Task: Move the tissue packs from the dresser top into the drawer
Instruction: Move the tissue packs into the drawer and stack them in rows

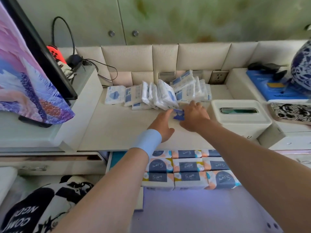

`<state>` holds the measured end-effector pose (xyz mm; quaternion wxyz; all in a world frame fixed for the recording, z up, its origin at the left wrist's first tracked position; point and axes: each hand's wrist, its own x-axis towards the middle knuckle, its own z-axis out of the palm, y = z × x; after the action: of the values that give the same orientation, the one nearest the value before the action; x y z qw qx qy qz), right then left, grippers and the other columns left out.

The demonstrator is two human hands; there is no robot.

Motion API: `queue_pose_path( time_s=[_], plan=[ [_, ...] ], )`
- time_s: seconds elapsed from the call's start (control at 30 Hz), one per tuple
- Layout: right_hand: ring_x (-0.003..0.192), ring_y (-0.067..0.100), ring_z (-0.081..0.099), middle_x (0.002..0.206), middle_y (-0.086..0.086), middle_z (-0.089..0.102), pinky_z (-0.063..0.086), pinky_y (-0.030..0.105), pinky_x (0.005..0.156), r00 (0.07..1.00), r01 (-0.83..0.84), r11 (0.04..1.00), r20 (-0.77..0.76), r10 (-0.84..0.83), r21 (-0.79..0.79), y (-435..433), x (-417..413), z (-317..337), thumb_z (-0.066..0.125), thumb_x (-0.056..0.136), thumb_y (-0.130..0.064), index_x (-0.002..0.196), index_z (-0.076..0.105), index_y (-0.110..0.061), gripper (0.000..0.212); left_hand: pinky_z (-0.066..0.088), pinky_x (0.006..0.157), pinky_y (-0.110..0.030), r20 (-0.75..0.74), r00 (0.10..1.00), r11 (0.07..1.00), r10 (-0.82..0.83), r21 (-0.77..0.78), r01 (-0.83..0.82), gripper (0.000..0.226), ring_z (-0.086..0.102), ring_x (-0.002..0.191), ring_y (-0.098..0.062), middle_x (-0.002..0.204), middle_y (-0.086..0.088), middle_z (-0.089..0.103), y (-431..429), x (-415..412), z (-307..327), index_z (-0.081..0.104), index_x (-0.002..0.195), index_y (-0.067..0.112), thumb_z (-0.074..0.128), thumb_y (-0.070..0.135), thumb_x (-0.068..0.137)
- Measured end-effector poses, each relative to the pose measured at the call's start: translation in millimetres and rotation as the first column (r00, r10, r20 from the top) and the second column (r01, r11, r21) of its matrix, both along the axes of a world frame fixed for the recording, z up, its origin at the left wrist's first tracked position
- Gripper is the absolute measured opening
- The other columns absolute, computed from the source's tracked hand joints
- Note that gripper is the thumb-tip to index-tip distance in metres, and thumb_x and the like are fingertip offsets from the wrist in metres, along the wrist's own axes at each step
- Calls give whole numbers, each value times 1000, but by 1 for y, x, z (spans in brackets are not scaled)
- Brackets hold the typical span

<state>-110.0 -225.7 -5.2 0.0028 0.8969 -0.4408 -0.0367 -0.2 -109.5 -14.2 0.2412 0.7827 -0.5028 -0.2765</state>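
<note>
Blue-printed tissue pack point(178, 114) lay between my two hands on the dresser top point(117, 128).

My left hand point(162, 126), a pale blue band point(148, 140) on its wrist, lay with fingers straight, their tips touching the pack's left side. My right hand point(193, 117) covered its right side, and I could not tell whether those fingers gripped it. Just beyond my fingertips the other tissue packs point(159, 95) leaned in a loose row. A white tissue box point(239, 115) stood right of my right hand. Beneath my forearms the open drawer point(193, 212) held rows of larger packs point(186, 165).
</note>
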Motion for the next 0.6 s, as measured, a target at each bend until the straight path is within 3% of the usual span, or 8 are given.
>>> queue_pose_path(
  time_s=[0.1,0.17,0.3,0.4,0.47,0.6],
  plan=[
    [96,25,62,102,5,61,53,36,83,986,-82,963,163,40,257,14,0,8,61,82,-42,112,57,-15,41,34,109,-33,0,999,999,-50,-12,50,80,39,135,-19,153,4,27,4,4,-3,26,151,28,67,11,85],
    [89,23,63,91,1,62,53,34,77,977,-111,903,214,21,415,27,-1,12,62,81,-42,103,60,-17,32,37,109,-38,-21,996,996,-84,-9,84,78,43,132,-22,148,5,31,11,6,-5,37,145,29,72,11,78],
    [88,21,62,97,3,66,50,32,72,936,-97,801,328,-128,590,56,-7,11,65,82,-37,104,66,-18,29,40,106,-42,185,976,992,-113,73,101,75,41,132,-24,151,1,25,41,7,-1,34,147,26,70,17,82],
    [75,18,59,84,2,67,48,30,65,873,-98,730,411,-263,677,78,-17,2,70,81,-41,92,72,-16,27,43,103,-38,57,993,992,-104,75,99,70,50,118,-21,142,1,33,72,6,-1,42,140,24,74,22,79],
    [71,18,57,80,4,65,46,28,62,831,-122,636,428,-354,762,95,-23,-1,74,81,-37,93,71,-11,29,49,92,-34,5,997,996,-78,49,78,51,57,102,-21,132,-4,44,89,4,-2,52,120,28,76,27,75],
    [78,27,66,97,18,68,58,41,77,866,-179,483,371,-336,857,124,-31,-3,78,79,-19,108,64,-1,37,46,71,-32,-49,997,999,-51,9,52,23,55,75,-20,98,-4,56,126,-3,1,61,98,13,73,18,79]
  ],
)
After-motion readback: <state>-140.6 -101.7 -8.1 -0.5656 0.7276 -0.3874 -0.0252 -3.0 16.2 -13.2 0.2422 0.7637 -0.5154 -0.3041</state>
